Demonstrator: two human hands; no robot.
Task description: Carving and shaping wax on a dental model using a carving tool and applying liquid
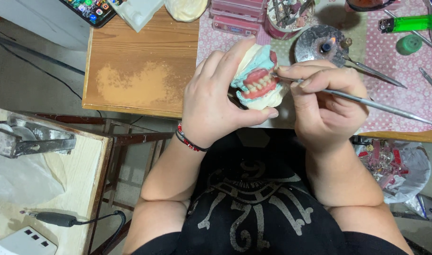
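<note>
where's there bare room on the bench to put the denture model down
The widest free patch is the bare wooden board, bordered by the phone and white tray at its far edge and the left hand on its right. The pink dotted cloth is crowded: burner, lighter and metal tools beyond the right hand.

- White plaster dental cast (259,75) with pink wax gums, cream teeth and pale blue backing: tilted, teeth facing right, raised above the table's front edge.
- Thin silver metal hand tool (367,102): slanting down-right, its tip touching the wax gum.
</note>
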